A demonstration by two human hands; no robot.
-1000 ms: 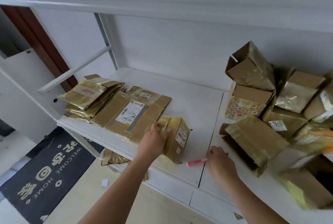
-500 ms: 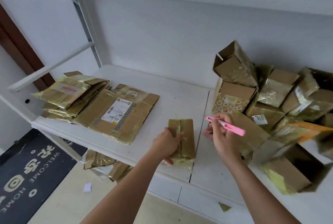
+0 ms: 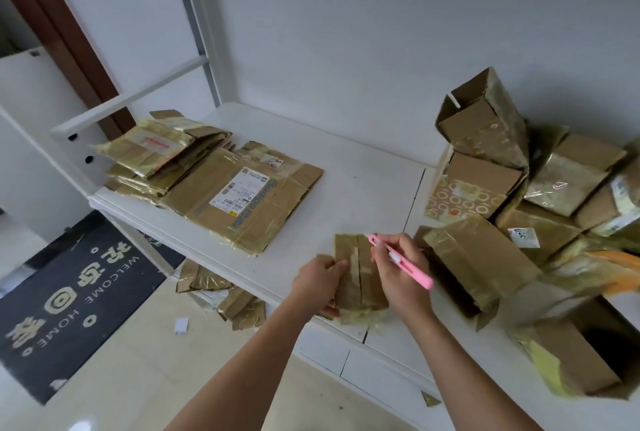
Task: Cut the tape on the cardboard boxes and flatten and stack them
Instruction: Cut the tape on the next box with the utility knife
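Observation:
A small taped cardboard box [image 3: 358,274] stands near the front edge of the white shelf [image 3: 363,167]. My left hand [image 3: 317,283] grips its left side. My right hand [image 3: 401,269] holds a pink utility knife [image 3: 415,273] like a pen, its tip at the far end of the box's top seam. A stack of flattened boxes [image 3: 207,181] lies at the left of the shelf. A heap of unflattened taped boxes [image 3: 519,181] fills the right side.
One long taped box [image 3: 478,264] lies just right of my right hand. An open box [image 3: 581,358] sits at the near right. Flattened cardboard pieces [image 3: 221,292] lie on the floor under the shelf, beside a dark welcome mat [image 3: 69,292].
My right hand picked the pink knife up off the shelf and brought it over the small box. My left hand turned the box seam up and holds it.

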